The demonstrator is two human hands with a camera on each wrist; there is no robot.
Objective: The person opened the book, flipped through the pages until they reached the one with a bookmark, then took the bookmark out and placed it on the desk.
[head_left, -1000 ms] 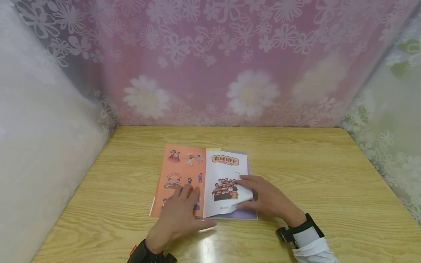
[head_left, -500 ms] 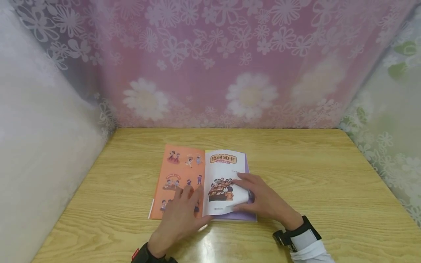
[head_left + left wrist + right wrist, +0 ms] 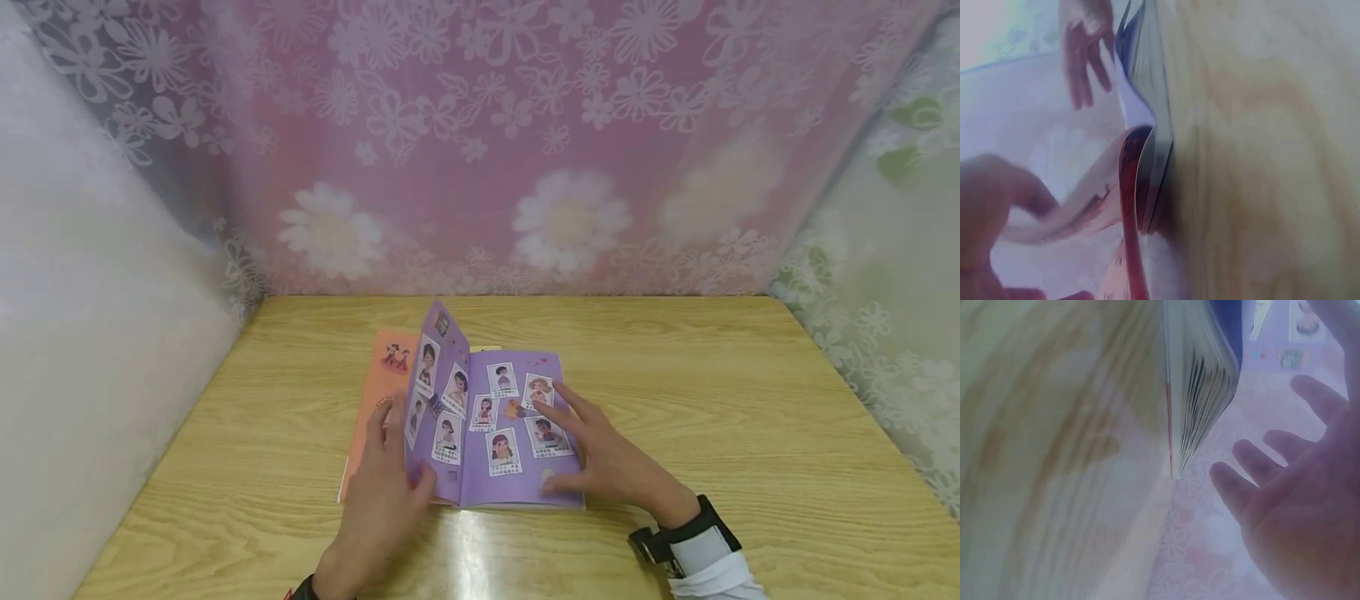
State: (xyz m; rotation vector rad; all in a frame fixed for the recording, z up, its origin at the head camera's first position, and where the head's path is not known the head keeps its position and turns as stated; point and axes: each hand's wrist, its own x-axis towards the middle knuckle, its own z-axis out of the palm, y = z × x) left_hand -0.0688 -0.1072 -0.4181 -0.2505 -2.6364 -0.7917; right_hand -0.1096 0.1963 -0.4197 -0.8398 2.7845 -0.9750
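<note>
An open picture book point(image 3: 525, 492) lies at the front middle of the table. One leaf point(image 3: 442, 354) stands up from the spine, its purple side with portrait cards facing right. Under it, on the left, shows the orange page point(image 3: 392, 385). My left hand point(image 3: 378, 492) is at the leaf's outer edge, thumb across its lower part and fingers beside it; the left wrist view has the curved leaf reaching between thumb and fingers. Over the right purple page, my right hand point(image 3: 618, 462) is spread with nothing in its fingers, and the right wrist view shows them apart from the page block point(image 3: 1207, 394).
The book rests on a wood-grain table point(image 3: 712, 400). A pink floral curtain point(image 3: 450, 183) hangs behind the far edge, with pale cloths at the left point(image 3: 112, 292) and right point(image 3: 892, 275). Straps with wrist cameras sit on both wrists.
The white title page has swung left off the right side, uncovering a purple spread. My right hand has let it go, and my left hand has moved left to its edge.
</note>
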